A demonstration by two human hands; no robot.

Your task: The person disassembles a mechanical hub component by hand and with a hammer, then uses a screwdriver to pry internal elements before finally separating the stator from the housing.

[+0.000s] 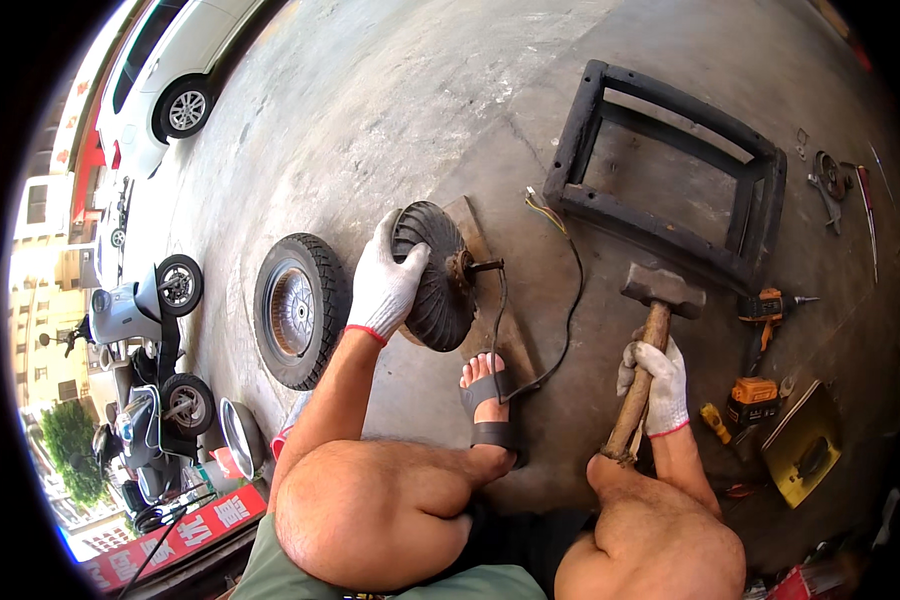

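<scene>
In my white-gloved left hand [386,282] is the edge of a round, black, ribbed hub motor [434,285], tipped up on its rim. Its rusty-based axle points right, and a dark cable [577,290] ending in bare coloured wires trails from it. Beneath and behind the motor lies a wooden board [510,335]. My gloved right hand [662,385] is wrapped round the wooden handle of a sledgehammer [662,291]. The hammer stands head up, its handle end by my right knee. Left of the motor, a tyre on a silver rim [300,312] rests on the floor.
A black metal frame [670,235] lies at the far right. An orange-black cordless drill [765,306], a battery pack [752,400], a screwdriver [714,423] and a yellow plate [805,445] lie at the right. Scooters [135,310] and a white car [170,75] stand at the left.
</scene>
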